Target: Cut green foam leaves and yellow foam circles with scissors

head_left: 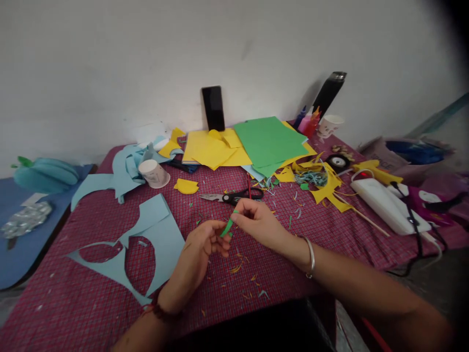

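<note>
Green paper strip held above the near middle of the table, between the two hands. Right hand, silver bangle at the wrist: thumb and fingers pinching the strip's upper end. Left hand, dark bracelet at the wrist: fingers curled at the lower end; cannot tell whether they pinch it. Scissors, dark-handled, lie just beyond the hands, blades pointing left. Pale-blue sheet with cut-out openings lies to the left, near the left forearm. Past it, a paper cup beside heaped blue offcuts. Farther back: green sheets overlapping yellow sheets; black phone upright near the wall. Paper snippets scattered over checked cloth.
</note>
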Demonstrator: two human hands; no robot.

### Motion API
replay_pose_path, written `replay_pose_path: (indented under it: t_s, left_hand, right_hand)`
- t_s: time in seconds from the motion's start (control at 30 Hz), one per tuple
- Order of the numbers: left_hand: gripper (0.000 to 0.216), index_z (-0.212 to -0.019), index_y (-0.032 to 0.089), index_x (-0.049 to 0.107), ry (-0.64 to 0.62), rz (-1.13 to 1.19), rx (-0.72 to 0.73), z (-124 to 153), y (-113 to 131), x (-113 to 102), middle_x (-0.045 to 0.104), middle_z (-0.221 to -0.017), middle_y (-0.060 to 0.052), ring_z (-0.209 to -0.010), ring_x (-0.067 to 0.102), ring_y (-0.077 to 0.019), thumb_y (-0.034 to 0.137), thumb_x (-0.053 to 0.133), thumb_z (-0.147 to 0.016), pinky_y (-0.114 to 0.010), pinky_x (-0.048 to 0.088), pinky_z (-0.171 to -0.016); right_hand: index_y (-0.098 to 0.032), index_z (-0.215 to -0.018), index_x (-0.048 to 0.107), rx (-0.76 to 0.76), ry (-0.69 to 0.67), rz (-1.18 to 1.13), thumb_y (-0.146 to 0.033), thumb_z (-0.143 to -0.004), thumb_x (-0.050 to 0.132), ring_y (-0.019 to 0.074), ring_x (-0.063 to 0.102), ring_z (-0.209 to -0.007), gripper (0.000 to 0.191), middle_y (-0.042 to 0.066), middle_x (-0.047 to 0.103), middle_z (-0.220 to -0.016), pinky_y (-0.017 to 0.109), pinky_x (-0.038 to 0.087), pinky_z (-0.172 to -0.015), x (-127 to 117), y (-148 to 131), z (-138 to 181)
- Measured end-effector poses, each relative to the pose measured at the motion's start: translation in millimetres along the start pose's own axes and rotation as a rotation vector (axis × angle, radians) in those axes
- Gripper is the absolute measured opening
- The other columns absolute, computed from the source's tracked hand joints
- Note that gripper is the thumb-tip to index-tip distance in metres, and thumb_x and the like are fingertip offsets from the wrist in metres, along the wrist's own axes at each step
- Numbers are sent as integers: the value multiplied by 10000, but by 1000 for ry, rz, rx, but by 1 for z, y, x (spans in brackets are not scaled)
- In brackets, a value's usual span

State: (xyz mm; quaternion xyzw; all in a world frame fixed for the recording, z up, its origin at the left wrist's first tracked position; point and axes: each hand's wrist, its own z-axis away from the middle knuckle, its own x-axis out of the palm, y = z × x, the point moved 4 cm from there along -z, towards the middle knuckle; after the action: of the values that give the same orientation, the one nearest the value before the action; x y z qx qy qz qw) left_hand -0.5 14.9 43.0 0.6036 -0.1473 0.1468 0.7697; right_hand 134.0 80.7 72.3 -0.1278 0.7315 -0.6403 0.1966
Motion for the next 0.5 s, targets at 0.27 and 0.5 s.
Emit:
replay_pose_path:
  t_s: [0.27, 0.5]
  left_hand:
    - [135, -631, 167, 624, 143, -516, 197, -2, 10, 7, 544, -571, 36, -557, 455, -109, 252, 678, -720, -235, 363, -545]
    - [235, -577, 176, 574, 87, -453, 86, -1, 3, 3, 490, -496, 52, -496, 413, -105, 308, 652, -755, -231, 326, -504]
  right_hand:
    - [-192, -626, 477, 6, -44, 18, -226, -751, 564, 91, 401, -538, 155, -50, 457, -585, 229, 326, -490, 7, 0, 4]
    - [-194, -668, 497, -23, -29, -13, -215, -760, 556, 96, 431, -557, 111, -44, 483, -612, 226, 367, -514, 5, -1, 3]
